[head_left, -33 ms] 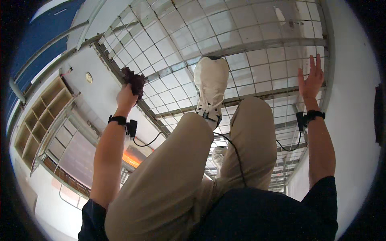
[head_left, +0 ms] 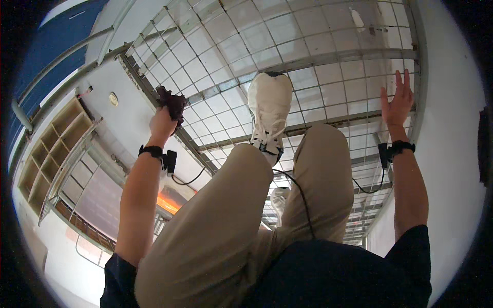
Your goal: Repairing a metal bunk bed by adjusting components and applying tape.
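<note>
A dark maroon crumpled cloth [head_left: 172, 102] is bunched in my left hand [head_left: 162, 124], whose fingers are closed round it. The cloth lies against the left rail of a metal bed frame [head_left: 328, 57], which carries a wire mesh. Stretched out at the right, my right hand [head_left: 397, 106] has its fingers apart over the mesh, close to the right rail. It holds nothing; whether it presses on the wires I cannot tell. Each wrist wears a black strap with a small device and a cable.
My white shoe [head_left: 269, 105] rests on the mesh between my hands, and another shoe [head_left: 280, 201] shows lower down. A white wall [head_left: 449, 154] runs along the right. At the left are wooden cubbyholes [head_left: 54, 141], a second metal bed frame [head_left: 77, 205] and a blue panel [head_left: 56, 46].
My left hand and wrist have shifted very slightly, with the cloth still held. My right hand keeps its place.
</note>
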`<state>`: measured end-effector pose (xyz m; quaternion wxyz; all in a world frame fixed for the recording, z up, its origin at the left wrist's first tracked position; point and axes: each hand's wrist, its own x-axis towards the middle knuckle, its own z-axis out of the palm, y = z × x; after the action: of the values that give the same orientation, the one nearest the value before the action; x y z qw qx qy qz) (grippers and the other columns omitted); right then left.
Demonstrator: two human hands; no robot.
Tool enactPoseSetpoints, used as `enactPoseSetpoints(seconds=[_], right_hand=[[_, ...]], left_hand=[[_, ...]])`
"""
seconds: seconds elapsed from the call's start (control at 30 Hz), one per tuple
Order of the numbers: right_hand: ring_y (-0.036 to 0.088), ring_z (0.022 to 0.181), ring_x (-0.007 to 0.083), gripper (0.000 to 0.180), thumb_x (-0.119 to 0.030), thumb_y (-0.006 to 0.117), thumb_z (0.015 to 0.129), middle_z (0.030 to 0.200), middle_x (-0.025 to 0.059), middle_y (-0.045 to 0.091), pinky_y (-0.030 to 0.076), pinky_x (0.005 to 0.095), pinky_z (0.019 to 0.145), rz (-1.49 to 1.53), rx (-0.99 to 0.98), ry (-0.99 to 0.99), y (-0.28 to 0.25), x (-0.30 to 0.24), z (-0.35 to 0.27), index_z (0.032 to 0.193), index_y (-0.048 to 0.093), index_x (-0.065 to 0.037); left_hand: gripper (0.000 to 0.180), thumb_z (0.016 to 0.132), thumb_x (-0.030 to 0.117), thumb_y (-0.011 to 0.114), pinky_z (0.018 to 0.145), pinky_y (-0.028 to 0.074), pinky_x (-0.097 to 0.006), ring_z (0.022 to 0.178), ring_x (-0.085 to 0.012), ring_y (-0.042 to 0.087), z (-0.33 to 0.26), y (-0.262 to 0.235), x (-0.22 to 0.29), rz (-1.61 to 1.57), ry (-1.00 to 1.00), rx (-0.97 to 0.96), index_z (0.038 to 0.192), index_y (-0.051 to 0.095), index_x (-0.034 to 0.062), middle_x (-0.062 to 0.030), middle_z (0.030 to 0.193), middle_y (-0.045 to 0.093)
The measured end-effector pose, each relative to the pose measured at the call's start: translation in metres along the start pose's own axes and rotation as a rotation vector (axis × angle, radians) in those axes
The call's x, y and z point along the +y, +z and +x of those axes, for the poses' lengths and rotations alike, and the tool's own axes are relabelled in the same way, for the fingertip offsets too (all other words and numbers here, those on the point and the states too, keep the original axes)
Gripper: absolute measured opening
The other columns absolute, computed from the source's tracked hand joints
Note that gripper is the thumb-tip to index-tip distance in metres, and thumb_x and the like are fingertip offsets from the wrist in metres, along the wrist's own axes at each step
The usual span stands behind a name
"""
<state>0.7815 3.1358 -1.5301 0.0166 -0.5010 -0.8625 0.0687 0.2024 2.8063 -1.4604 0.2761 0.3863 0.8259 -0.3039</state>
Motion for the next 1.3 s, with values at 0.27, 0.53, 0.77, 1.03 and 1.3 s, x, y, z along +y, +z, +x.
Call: enactPoseSetpoints(seconds=[0.27, 0.53, 0.77, 1.03, 1.3], right_hand=[[0.038, 0.129, 0.0267, 0.058, -0.044, 0.05, 0.09, 0.15, 0.0065, 0.029, 0.027, 0.0451, 0.105, 0.067, 0.042, -0.016, 0.004, 0.006, -0.002, 0.141, 0.039, -0.018], [0.045, 0.124, 0.0267, 0.056, -0.039, 0.054, 0.087, 0.149, 0.0064, 0.031, 0.03, 0.0459, 0.102, 0.038, 0.017, 0.028, -0.001, 0.004, -0.001, 0.138, 0.042, -0.018], [0.045, 0.123, 0.0292, 0.063, -0.037, 0.058, 0.083, 0.148, 0.0099, 0.032, 0.035, 0.0451, 0.1, 0.06, 0.019, -0.006, -0.003, 0.004, 0.002, 0.14, 0.039, -0.017], [0.045, 0.122, 0.031, 0.064, -0.039, 0.057, 0.084, 0.149, 0.01, 0.03, 0.036, 0.0463, 0.1, -0.007, -0.086, 0.046, -0.004, 0.006, 0.001, 0.14, 0.037, -0.015], [0.041, 0.128, 0.0305, 0.065, -0.041, 0.056, 0.085, 0.152, 0.0097, 0.023, 0.031, 0.045, 0.105, 0.088, -0.06, 0.015, -0.003, 0.01, -0.001, 0.143, 0.034, -0.019]], left_hand=[[0.033, 0.07, 0.03, 0.065, 0.077, 0.052, -0.045, 0.086, -0.0363, 0.064, 0.035, -0.041, 0.029, 0.04, 0.245, -0.272, 0.093, 0.065, 0.0063, -0.0181, 0.092, 0.066], [0.035, 0.074, 0.032, 0.068, 0.065, 0.05, -0.041, 0.073, -0.0358, 0.064, 0.027, -0.077, 0.155, -0.523, 0.226, -0.015, 0.086, 0.062, -0.0003, -0.0206, 0.075, 0.064], [0.035, 0.078, 0.032, 0.071, 0.059, 0.048, -0.032, 0.064, -0.0175, 0.06, 0.026, -0.084, 0.2, -0.949, 0.149, -0.025, 0.084, 0.062, -0.0015, -0.0107, 0.07, 0.064], [0.032, 0.084, 0.029, 0.069, 0.06, 0.049, -0.031, 0.065, -0.0165, 0.061, 0.031, -0.145, 0.295, -0.765, 0.496, 0.091, 0.09, 0.06, -0.0002, -0.0092, 0.074, 0.064], [0.036, 0.081, 0.033, 0.071, 0.07, 0.05, -0.036, 0.076, -0.0259, 0.064, 0.021, -0.177, 0.388, -0.76, 0.953, -0.017, 0.097, 0.059, 0.0032, -0.0142, 0.082, 0.066]])
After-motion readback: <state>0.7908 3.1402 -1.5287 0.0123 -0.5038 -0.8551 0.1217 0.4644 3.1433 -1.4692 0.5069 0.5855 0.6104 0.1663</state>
